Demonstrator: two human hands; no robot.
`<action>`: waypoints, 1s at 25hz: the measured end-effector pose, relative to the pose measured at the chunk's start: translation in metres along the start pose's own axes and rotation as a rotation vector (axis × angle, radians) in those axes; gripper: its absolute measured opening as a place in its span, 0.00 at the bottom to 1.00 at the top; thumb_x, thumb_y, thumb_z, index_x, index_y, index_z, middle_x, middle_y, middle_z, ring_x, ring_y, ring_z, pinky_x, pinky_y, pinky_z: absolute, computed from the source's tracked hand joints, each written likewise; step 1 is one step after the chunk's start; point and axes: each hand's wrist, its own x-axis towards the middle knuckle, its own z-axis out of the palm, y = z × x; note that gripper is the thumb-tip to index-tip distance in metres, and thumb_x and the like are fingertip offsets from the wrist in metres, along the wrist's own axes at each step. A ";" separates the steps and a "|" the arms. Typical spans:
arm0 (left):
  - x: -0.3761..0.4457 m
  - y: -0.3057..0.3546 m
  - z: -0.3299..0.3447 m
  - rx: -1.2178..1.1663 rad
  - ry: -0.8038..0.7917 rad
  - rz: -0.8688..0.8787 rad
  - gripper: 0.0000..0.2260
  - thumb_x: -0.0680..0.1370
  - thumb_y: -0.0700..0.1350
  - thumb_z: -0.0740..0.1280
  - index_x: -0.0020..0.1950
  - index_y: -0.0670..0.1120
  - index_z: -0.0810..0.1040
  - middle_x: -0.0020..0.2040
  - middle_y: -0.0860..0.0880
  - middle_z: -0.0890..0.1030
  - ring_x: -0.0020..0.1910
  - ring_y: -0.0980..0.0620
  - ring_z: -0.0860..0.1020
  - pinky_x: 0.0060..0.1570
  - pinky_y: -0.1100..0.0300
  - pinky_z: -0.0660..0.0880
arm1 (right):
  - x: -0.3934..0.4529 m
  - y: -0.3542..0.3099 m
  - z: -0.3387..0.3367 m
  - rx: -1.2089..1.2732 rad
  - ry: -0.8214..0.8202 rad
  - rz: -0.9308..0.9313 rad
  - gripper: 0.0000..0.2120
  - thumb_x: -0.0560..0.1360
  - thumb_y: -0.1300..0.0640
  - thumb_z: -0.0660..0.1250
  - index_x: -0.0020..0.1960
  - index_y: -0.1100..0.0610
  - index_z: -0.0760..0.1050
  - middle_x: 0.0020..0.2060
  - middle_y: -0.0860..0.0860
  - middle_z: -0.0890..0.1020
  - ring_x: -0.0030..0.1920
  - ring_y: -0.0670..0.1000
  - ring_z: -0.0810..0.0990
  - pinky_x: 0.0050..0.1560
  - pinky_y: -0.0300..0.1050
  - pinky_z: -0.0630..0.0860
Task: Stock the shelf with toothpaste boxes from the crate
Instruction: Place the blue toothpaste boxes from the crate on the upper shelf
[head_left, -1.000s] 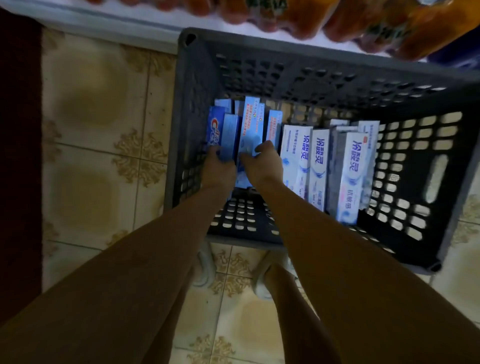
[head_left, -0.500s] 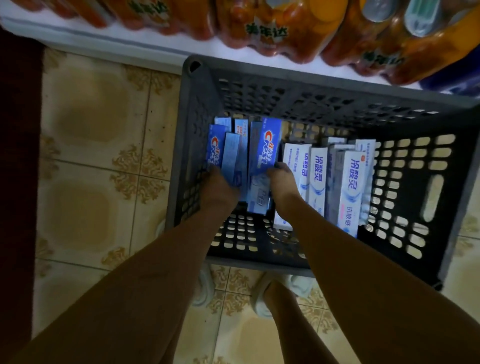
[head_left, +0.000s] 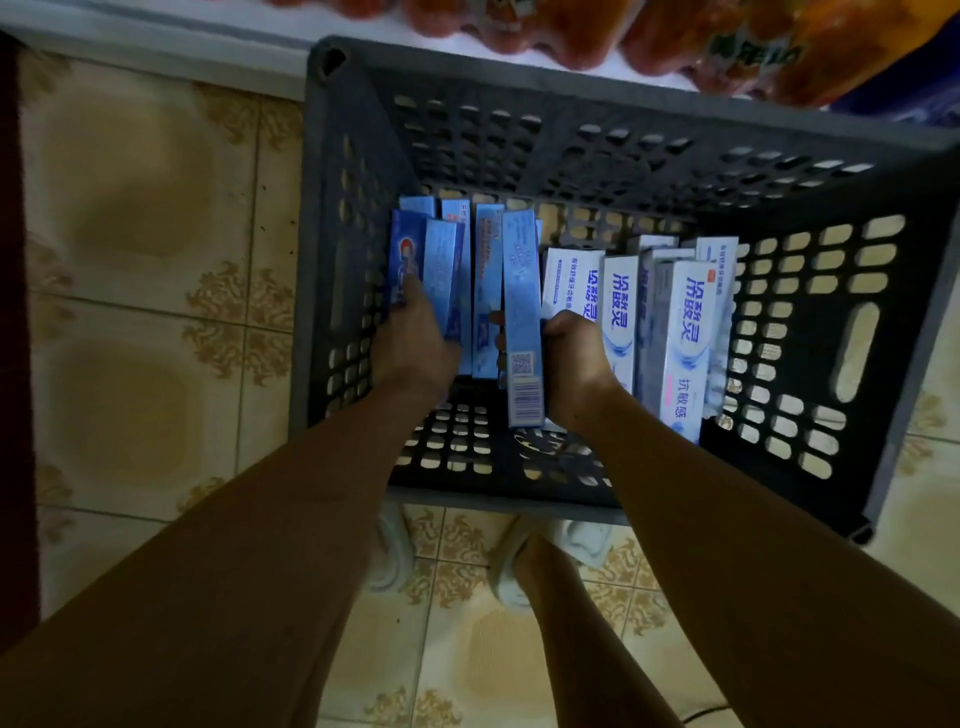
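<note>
A: Entry, head view. Landmark is the crate (head_left: 597, 156). Nearest to you, on the tiled floor (head_left: 130, 338) just outside the crate's near wall, your shoes (head_left: 519, 571) show between your forearms.

B: State of the hands?

A: Both are inside the crate. Your right hand (head_left: 574, 358) is curled round the lifted blue box (head_left: 522, 317), fingertips showing on its left face, thumb side against the right face. The box stands on edge, barcode end toward the near wall. Your left hand (head_left: 413, 338) rests on the blue boxes (head_left: 441, 275) against the crate's left wall, fingers pressed along their faces. Whether it pinches one, I cannot tell.

B: Where is the remaining stock?

A: All of it is still in the crate. The blue boxes stand on edge along the left wall; the white boxes (head_left: 680, 332) stand in a row right of centre, toward the right wall.

B: Handling notes?

A: Judgement only: thin card cartons, light, stiff along their length, easily dented on the broad faces. Printed card looks smooth, so it may slip. Take hold across the narrow sides near mid-length, as your right hand does, and squeeze no harder than needed.

B: Beyond the crate?

A: Past its far wall runs a pale shelf edge (head_left: 208, 31) carrying orange drink packs (head_left: 727, 52). No toothpaste is visible there.
</note>
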 end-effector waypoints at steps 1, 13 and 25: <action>-0.005 -0.001 -0.006 -0.158 -0.019 0.007 0.29 0.75 0.42 0.71 0.71 0.47 0.60 0.63 0.41 0.76 0.56 0.42 0.80 0.49 0.47 0.80 | -0.002 0.001 0.002 0.006 0.004 0.010 0.27 0.74 0.54 0.50 0.67 0.63 0.74 0.39 0.55 0.78 0.38 0.54 0.76 0.44 0.48 0.72; -0.079 0.049 -0.149 -1.174 -0.294 -0.263 0.04 0.75 0.40 0.65 0.47 0.46 0.78 0.44 0.41 0.83 0.43 0.39 0.79 0.48 0.48 0.78 | -0.147 -0.053 0.046 -0.010 -0.010 -0.186 0.10 0.71 0.62 0.55 0.44 0.57 0.75 0.41 0.55 0.81 0.41 0.53 0.80 0.43 0.44 0.72; -0.289 0.154 -0.381 -1.204 -0.421 -0.188 0.30 0.68 0.50 0.72 0.67 0.40 0.74 0.59 0.41 0.82 0.59 0.39 0.79 0.61 0.44 0.75 | -0.457 -0.099 0.134 -0.404 -0.073 -0.385 0.13 0.66 0.54 0.62 0.51 0.54 0.72 0.44 0.52 0.81 0.41 0.51 0.80 0.40 0.46 0.73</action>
